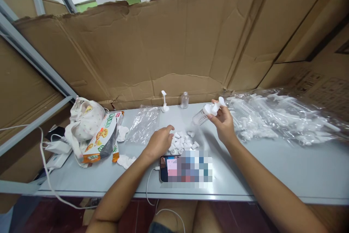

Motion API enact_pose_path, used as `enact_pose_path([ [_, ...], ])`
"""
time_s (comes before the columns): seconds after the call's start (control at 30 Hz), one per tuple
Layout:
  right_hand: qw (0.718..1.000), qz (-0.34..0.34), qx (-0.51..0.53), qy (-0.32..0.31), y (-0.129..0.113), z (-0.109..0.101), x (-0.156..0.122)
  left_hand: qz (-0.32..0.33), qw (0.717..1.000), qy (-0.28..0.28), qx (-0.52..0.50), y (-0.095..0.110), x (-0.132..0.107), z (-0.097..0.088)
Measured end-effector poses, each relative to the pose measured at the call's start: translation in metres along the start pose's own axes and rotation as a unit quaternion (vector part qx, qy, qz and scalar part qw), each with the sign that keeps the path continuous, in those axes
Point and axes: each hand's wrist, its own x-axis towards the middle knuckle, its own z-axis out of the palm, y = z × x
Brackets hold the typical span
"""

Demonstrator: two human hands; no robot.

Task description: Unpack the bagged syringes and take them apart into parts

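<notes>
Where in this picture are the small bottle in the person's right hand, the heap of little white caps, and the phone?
Small bottle (200,116), head view, on its clear body.
Heap of little white caps (183,142), head view, middle of the heap.
Phone (164,168), head view, unblurred left end of the screen.

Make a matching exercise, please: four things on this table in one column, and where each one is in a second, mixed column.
1. small clear bottle
2. phone
3. snack packet
4. pump bottle

A. held in the right hand
B. lying beside the cloth bag
C. standing alone by the cardboard wall
D. at the near table edge, cable plugged in

Pairs: 1-C, 2-D, 3-B, 4-A
</notes>
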Motion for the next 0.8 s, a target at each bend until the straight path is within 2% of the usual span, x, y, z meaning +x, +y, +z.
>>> enact_pose_path([
  [0.13, 0.995, 0.056, 0.077, 0.005, -0.003, 0.005, -0.002, 0.043, 0.987, 0.123, -0.091, 0.012, 0.003, 0.007],
  [0.3, 0.967, 0.163, 0.190, -0.040, -0.004, 0.015, -0.009, 0.086, 0.978, 0.127, -0.140, 0.012, 0.000, 0.022],
  [0.4, 0.947, 0.215, 0.227, -0.076, -0.002, 0.023, -0.018, 0.080, 0.979, 0.168, -0.083, 0.004, -0.002, 0.025],
  [0.57, 0.918, 0.269, 0.272, -0.108, -0.002, 0.035, -0.033, 0.126, 0.965, 0.214, 0.086, -0.007, -0.006, 0.023],
  [0.7, 0.911, 0.282, 0.272, -0.127, -0.010, 0.037, -0.037, 0.129, 0.947, 0.247, 0.158, -0.007, -0.009, 0.023],
  [0.8, 0.915, 0.276, 0.256, -0.147, -0.016, 0.036, -0.038, 0.102, 0.951, 0.248, 0.153, -0.006, -0.012, 0.024],
])
